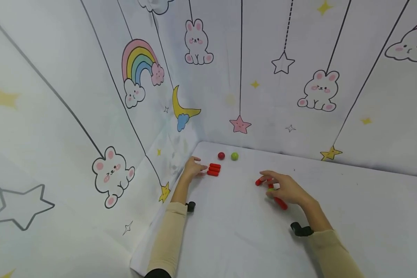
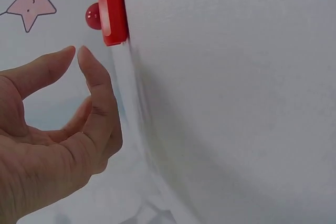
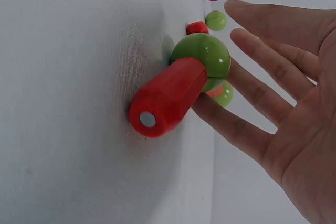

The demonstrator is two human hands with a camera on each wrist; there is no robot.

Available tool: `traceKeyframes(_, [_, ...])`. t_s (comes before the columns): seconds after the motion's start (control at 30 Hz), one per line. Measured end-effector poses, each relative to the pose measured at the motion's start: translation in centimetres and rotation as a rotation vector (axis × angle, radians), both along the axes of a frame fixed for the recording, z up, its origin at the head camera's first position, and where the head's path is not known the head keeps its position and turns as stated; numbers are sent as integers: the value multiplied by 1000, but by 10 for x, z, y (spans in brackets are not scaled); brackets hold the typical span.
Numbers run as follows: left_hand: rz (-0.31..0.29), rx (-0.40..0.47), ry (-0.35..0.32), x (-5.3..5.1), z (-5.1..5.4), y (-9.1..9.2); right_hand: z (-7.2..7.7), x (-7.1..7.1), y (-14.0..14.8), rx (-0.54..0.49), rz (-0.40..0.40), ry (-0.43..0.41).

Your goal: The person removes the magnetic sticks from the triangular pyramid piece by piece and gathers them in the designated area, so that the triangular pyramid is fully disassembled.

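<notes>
My left hand (image 1: pixel 194 168) hovers by three red rods (image 1: pixel 213 170) lying side by side on the white table. In the left wrist view its thumb and index fingertips nearly meet, with nothing between them and a gap to the rods. My right hand (image 1: pixel 289 190) is over a small group of red rods and green balls. In the right wrist view, a red rod (image 3: pixel 165 100) with a silver disc in its end joins a green ball (image 3: pixel 210 51). The extended fingers are beside and behind that ball; whether they touch it I cannot tell. Another green ball (image 3: pixel 227 95) is partly hidden behind.
At the table's far left, a red ball (image 1: pixel 221 155) and a green ball (image 1: pixel 234 156) sit beyond the three rods. Cloth walls (image 1: pixel 215 96) printed with rabbits, stars and a rainbow rise along the table's left and far edges.
</notes>
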State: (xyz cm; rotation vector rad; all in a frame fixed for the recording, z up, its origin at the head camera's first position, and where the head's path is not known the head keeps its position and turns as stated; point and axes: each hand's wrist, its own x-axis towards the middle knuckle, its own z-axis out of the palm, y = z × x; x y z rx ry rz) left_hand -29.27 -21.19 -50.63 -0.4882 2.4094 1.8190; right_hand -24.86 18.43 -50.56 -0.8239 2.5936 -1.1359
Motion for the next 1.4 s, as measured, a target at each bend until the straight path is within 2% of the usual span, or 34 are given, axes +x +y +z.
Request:
traceKeyframes(0.17, [-28, -24, 76, 6, 11, 10, 0, 2, 3, 0, -6, 12])
traceKeyframes(0.33, [-76, -15, 133, 9, 20, 29, 0, -3, 6, 6, -40, 35])
traceKeyframes(0.6, [-201, 62, 177, 15, 26, 66, 6, -16, 4, 36, -172, 83])
traceKeyframes(0.73, [-244, 98, 192, 17, 22, 86, 10, -20, 3, 93, -231, 105])
traceKeyframes(0.83, [-282, 142, 183, 18, 17, 102, 11, -22, 3, 105, -258, 105])
traceKeyframes(1.07, [-329, 171, 146, 21, 12, 134, 9, -32, -5, 78, -272, 87])
traceKeyframes(1.2, [-344, 210, 77, 20, 6, 151, 7, -39, -11, 95, -288, 74])
traceKeyframes(1.3, [-355, 190, 20, 20, 1, 160, 5, -43, -16, 101, -286, 64])
traceKeyframes(1.4, [-355, 169, 2, 19, -5, 167, 5, -47, -20, 99, -288, 71])
